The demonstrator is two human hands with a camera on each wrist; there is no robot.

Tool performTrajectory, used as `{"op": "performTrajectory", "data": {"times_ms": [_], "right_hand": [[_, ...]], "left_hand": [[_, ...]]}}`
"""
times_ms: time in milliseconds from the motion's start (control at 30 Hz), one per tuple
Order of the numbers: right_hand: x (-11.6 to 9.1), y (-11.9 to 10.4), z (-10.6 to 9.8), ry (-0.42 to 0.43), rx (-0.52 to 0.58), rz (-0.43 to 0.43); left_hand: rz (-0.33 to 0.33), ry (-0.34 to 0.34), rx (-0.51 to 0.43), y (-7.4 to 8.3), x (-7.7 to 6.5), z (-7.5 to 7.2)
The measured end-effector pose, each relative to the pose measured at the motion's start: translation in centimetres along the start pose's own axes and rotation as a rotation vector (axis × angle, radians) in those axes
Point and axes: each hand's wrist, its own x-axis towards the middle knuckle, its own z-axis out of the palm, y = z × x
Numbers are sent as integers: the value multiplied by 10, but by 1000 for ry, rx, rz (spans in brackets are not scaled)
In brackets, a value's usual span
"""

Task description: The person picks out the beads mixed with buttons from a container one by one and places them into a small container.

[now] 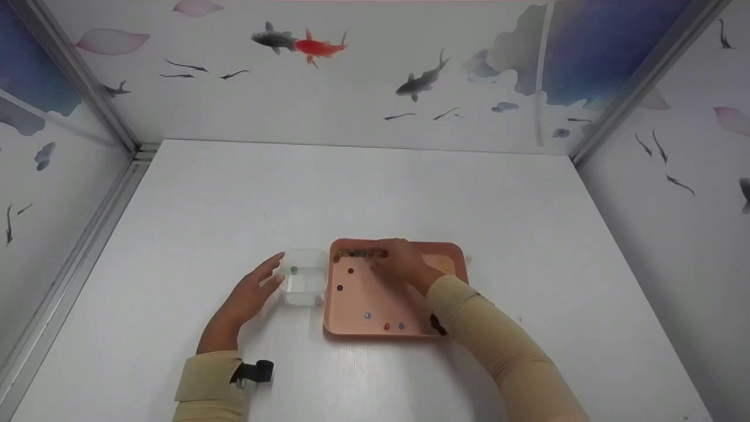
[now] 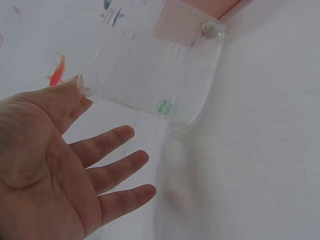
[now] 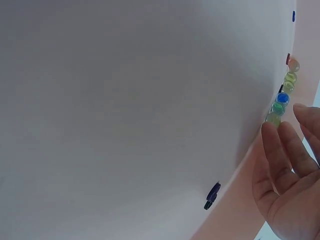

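A clear plastic box (image 1: pixel 304 281) stands left of a pink tray (image 1: pixel 334 316). Inside the box are a green marble (image 2: pixel 164 106) and a pale one (image 2: pixel 210 30) in a corner. At the box's left side is my left hand (image 1: pixel 252 293), thumb right at the rim and the other fingers spread fairly straight. My right hand (image 1: pixel 401 261) reaches over the tray's far side. Its fingertips meet the end of a row of marbles (image 1: pixel 354 254) along the far wall. In the right wrist view, a yellow-green marble (image 3: pixel 273 119) sits at those fingertips, the thumb apart from it.
Loose marbles lie in the tray: a brown-red one (image 1: pixel 350 271), a dark blue one (image 1: pixel 340 288), and several near the front edge, including a red one (image 1: pixel 387 326). The white table (image 1: pixel 375 193) is bounded by printed panels (image 1: pixel 363 82) at back and sides.
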Motion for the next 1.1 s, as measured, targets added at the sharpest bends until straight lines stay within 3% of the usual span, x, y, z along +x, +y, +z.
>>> {"op": "performTrajectory", "data": {"times_ms": [133, 533, 1100], "right_hand": [[1, 0, 4, 19, -24, 5], [-1, -4, 13, 135, -187, -101], [1, -3, 16, 165, -263, -137]], "left_hand": [[-2, 1, 9, 0, 1, -1], [-44, 7, 14, 2, 2, 0], [-36, 7, 8, 1, 1, -1]]}}
